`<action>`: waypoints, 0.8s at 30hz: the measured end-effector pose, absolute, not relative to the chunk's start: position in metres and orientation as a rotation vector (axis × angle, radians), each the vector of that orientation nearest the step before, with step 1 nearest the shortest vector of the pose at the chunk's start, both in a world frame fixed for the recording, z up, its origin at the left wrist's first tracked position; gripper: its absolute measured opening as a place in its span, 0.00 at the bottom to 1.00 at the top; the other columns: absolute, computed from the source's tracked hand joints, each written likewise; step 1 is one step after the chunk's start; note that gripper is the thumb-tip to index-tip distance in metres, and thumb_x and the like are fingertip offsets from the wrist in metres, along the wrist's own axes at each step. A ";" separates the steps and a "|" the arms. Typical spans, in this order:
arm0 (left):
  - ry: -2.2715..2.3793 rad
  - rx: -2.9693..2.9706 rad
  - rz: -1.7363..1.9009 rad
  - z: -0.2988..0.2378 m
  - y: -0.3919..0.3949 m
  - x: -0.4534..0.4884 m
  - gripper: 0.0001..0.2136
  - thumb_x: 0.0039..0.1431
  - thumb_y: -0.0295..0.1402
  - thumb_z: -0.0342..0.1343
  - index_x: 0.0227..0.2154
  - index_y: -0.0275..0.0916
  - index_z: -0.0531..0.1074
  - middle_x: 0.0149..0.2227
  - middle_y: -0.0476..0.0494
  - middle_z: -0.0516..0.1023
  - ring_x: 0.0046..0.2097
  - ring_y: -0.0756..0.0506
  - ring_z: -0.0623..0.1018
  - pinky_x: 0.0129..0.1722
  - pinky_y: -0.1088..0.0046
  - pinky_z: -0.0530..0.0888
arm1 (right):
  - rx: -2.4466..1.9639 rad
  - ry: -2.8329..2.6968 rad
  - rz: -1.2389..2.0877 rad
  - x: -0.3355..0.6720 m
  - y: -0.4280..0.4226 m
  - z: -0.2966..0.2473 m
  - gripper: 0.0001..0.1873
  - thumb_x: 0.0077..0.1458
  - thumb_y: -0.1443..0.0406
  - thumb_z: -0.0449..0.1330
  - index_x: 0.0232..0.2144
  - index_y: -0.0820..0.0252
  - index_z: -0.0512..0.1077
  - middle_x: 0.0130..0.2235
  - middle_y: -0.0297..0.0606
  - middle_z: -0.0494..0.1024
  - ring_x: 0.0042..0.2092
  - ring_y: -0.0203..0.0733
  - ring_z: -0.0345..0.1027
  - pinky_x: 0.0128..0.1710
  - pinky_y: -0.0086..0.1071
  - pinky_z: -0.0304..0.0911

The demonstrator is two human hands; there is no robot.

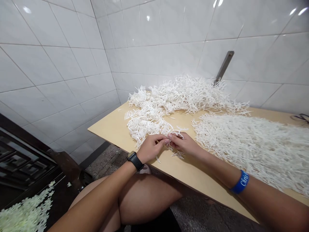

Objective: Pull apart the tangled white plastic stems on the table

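2 hands (pixel 151 149) (pixel 185 144), pinched white sprig (pixel 180 132), tan tabletop (pixel 109 124)

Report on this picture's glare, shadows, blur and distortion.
Head view: lamp glints on the tiled wall; head view: dim floor beneath the table; head view: left hand and right hand fairly sharp, the flat white pile softer, blending together; head view: stretched, wide-angle look towards the edges.

Glossy tiled walls (pixel 173 61) — speckled grey floor (pixel 103 161).
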State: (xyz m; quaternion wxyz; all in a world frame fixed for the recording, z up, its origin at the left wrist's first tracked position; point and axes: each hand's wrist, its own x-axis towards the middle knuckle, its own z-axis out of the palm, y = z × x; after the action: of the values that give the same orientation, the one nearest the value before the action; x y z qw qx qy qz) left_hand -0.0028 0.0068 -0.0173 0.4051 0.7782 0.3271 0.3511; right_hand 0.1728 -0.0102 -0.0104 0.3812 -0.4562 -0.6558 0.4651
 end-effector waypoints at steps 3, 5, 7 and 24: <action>0.785 2.031 0.870 -0.016 0.006 -0.003 0.12 0.62 0.34 0.49 0.31 0.37 0.77 0.34 0.46 0.81 0.37 0.47 0.76 0.41 0.72 0.70 | -1.139 -1.650 1.218 0.171 -0.010 -0.012 0.23 0.54 0.49 0.54 0.18 0.59 0.61 0.19 0.29 0.60 0.22 0.32 0.52 0.25 0.31 0.49; 0.773 2.089 0.889 -0.015 0.006 -0.004 0.12 0.62 0.33 0.49 0.30 0.38 0.77 0.33 0.45 0.80 0.37 0.46 0.75 0.42 0.70 0.70 | -1.163 -1.667 1.139 0.172 -0.009 -0.012 0.22 0.55 0.51 0.54 0.18 0.59 0.61 0.19 0.29 0.61 0.23 0.33 0.53 0.26 0.31 0.50; 0.741 2.149 0.894 -0.014 0.005 -0.004 0.11 0.62 0.33 0.49 0.29 0.38 0.76 0.34 0.44 0.79 0.39 0.45 0.75 0.45 0.68 0.69 | -1.218 -1.642 0.991 0.177 -0.005 -0.010 0.22 0.55 0.52 0.54 0.17 0.59 0.61 0.19 0.30 0.61 0.23 0.33 0.54 0.26 0.31 0.51; 0.926 2.171 0.801 -0.013 0.005 0.001 0.14 0.62 0.40 0.50 0.39 0.39 0.77 0.39 0.44 0.80 0.39 0.46 0.75 0.40 0.71 0.69 | -1.166 -1.570 0.915 0.180 -0.006 -0.005 0.18 0.55 0.51 0.57 0.28 0.60 0.74 0.24 0.34 0.71 0.27 0.37 0.62 0.28 0.32 0.57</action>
State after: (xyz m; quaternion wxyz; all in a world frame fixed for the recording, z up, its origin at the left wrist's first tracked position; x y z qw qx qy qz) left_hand 0.0009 0.0048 -0.0134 0.3189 0.8256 0.3520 0.3045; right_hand 0.1795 -0.0057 -0.0048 0.4717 -0.4760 -0.6413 0.3737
